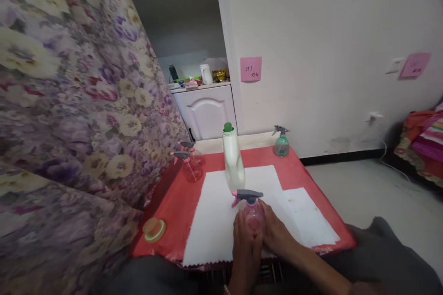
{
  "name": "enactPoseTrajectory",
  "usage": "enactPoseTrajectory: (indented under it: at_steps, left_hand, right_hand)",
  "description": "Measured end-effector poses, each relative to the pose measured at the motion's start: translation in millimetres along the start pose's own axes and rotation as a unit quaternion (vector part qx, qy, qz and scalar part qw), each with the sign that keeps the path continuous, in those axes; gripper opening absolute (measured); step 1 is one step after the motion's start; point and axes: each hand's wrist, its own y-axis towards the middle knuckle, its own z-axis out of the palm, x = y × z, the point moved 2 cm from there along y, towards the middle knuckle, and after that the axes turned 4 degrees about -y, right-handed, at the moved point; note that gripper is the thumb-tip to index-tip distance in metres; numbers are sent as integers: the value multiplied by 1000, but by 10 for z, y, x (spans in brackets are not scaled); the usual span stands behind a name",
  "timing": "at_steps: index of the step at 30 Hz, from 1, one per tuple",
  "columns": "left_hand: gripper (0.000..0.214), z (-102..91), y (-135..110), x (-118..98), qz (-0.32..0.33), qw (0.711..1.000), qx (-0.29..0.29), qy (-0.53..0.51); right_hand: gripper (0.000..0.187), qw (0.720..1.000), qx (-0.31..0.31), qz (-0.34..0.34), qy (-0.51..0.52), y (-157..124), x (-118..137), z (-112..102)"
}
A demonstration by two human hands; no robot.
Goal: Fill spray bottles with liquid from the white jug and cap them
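1. Both hands cup the pink spray bottle (254,215), near edge of the white cloth (214,230). Left hand (245,236) and right hand (277,235) have fingers curled snug round its belly.
2. Looks like the steadying stage. It's slick, round, see-through plastic, so anything next needs a firm hold.
3. The tall matte white bottle (233,159) stands just beyond.

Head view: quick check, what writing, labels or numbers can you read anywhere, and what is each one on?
Pink note on the wall: handwritten, top line looks like "293"; second line too blurred.
Second pink note, far right: too blurred to read.
Pink spray bottle, white bottle, green spray bottle: no readable label.
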Motion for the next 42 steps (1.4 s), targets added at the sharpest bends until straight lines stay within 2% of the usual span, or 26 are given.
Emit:
enactPoseTrajectory:
  at_steps: [5, 7, 10, 12, 15, 19, 22, 25, 33, 38, 42]
  left_hand:
    - [76, 11, 92, -28, -20, 999, -19, -29]
    - [80, -30, 153, -82, -23, 999, -6, -38]
    - [78, -107, 254, -196, -3, 1000, 9, -28]
    - [72, -168, 310, -273, 22, 1000, -15, 3]
    - [63, -260, 364, -342, 27, 998, -45, 40]
    - [56, -388, 399, -375, 17, 1000, 4, 17]
    - [51, -466, 412, -385, 24, 997, 63, -39]
    - [55, -508, 419, -374, 28, 992, 94, -81]
    - [65, -555, 442, -328, 11, 977, 158, -145]
    - [78, -634, 449, -393, -13, 979, 137, -153]
    - [57, -736, 484, -589, -14, 980, 89, -176]
  right_hand:
    - [67, 999, 4, -32, -29, -166, 41, -35]
    - [67, 999, 5, -37, -37, -243, 38, -45]
    - [72, 999, 0, -13, -46, -321, 36, -51]
    - [76, 999, 0, 9, -30, -337, 66, -47]
    - [84, 998, 34, 42, 21, -325, 146, -9]
    - [91, 993, 59, 86, 62, -292, 207, 58]
    - [78, 994, 51, 63, 69, -252, 194, 70]
    - [71, 995, 41, 53, 73, -206, 148, 58]
    - [60, 998, -36, 24, 42, -128, 117, 2]
    - [56, 997, -44, 8, 64, -77, 83, 3]
    - [59, 996, -35, -1, 78, -61, 82, 14]
